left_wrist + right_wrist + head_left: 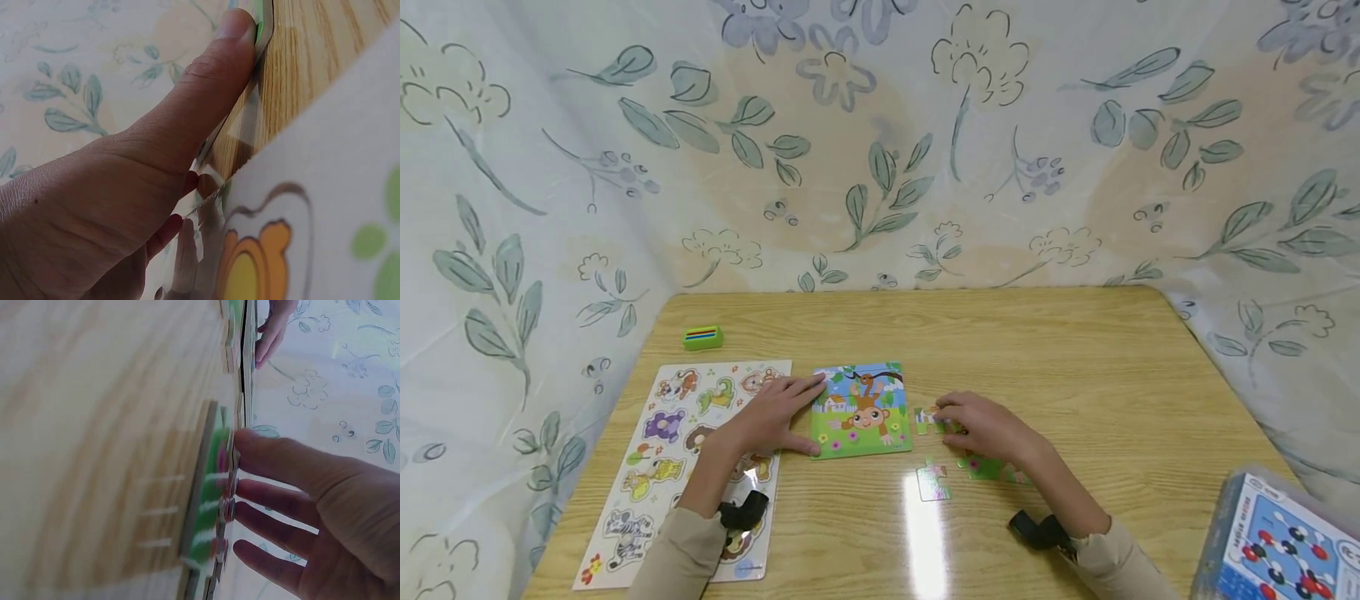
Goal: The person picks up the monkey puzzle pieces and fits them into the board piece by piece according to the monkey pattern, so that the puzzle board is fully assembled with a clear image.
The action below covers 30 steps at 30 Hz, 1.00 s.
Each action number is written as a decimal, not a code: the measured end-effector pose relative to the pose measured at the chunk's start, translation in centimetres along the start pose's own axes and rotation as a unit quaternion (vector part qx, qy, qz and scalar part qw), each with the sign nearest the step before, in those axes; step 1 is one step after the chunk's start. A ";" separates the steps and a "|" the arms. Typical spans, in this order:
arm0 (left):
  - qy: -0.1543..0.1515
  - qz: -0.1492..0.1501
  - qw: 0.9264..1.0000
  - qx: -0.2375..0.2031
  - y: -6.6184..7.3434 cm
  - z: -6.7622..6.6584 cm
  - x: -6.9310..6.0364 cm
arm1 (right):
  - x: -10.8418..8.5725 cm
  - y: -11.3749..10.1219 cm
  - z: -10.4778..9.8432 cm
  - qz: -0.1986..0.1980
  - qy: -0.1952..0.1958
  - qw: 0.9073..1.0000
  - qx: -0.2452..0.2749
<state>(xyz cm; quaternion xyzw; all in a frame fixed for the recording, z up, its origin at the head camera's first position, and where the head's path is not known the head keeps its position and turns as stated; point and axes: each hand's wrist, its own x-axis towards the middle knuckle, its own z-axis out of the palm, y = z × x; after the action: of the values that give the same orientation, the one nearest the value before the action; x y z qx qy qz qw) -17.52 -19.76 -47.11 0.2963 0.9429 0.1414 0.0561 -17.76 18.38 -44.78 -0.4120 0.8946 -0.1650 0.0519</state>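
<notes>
The monkey puzzle (pixel 867 418) lies with its left edge against the left hand (pixel 767 417).

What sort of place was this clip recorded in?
Probably an improvised tabletop filming area, perhaps indoors: floral-print sheeting hangs behind and beside a wood-grain table, and a monkey jigsaw puzzle lies on it. The room beyond is hidden.

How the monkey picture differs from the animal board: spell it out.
The monkey picture is smaller and roughly square; the animal board is larger and oblong.
The monkey picture shows one scene of sky and grass; the animal board has separate animals on white.
The left hand touches the monkey picture's edge, while its forearm extends over the animal board.
Both lie on the table.
</notes>
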 end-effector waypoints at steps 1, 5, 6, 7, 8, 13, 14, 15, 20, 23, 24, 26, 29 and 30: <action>-0.001 -0.001 1.000 -0.001 0.0 0.1 0.0 | 0.0 0.0 0.1 0.003 0.002 1.000 -0.004; 0.000 -0.001 1.000 0.000 0.2 0.2 0.0 | 0.0 -0.3 0.2 0.016 0.011 0.999 -0.028; 0.000 -0.001 1.000 0.000 0.2 0.2 0.0 | 0.0 -0.4 0.3 0.018 0.015 0.999 -0.036; 0.001 -0.001 1.000 0.000 0.3 0.3 0.0 | 0.0 -0.5 0.4 0.019 0.019 0.999 -0.041; 0.001 -0.001 1.000 -0.001 0.3 0.3 0.0 | 0.0 -0.5 0.5 0.019 0.023 0.998 -0.048; 0.003 0.001 1.000 -0.004 0.5 0.3 -0.2 | 0.1 -0.6 1.1 0.008 0.040 0.997 -0.064; 0.003 0.000 1.000 -0.003 0.5 0.3 -0.2 | 0.1 -0.5 1.2 0.004 0.044 0.997 -0.067; 0.003 0.001 1.000 -0.004 0.5 0.3 -0.2 | 0.1 -0.5 1.2 0.000 0.047 0.996 -0.070; 0.006 0.003 1.000 -0.003 0.6 0.3 -0.2 | 0.2 -0.5 1.3 -0.006 0.058 0.995 -0.078; 0.013 0.010 1.000 0.002 0.6 0.3 -0.2 | 0.3 -0.4 1.3 -0.007 0.059 0.995 -0.079; 0.014 0.011 1.000 0.003 0.5 0.3 -0.2 | 0.3 -0.4 1.4 -0.007 0.059 0.995 -0.080; 0.011 0.011 1.000 0.004 0.5 0.4 -0.2 | 0.3 -0.3 1.4 -0.009 0.058 0.995 -0.082; 0.004 0.008 1.000 0.003 0.4 0.4 -0.2 | 0.3 -0.4 1.4 -0.009 0.059 0.995 -0.081; 0.003 0.008 1.000 0.001 0.4 0.4 -0.2 | 0.3 -0.4 1.4 -0.007 0.059 0.995 -0.079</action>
<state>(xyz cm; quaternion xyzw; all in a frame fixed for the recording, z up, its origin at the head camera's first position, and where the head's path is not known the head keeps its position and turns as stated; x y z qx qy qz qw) -17.07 -19.43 -47.36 0.3032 0.9409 0.1415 0.0522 -17.39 17.54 -45.95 -0.4107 0.9034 -0.1182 -0.0347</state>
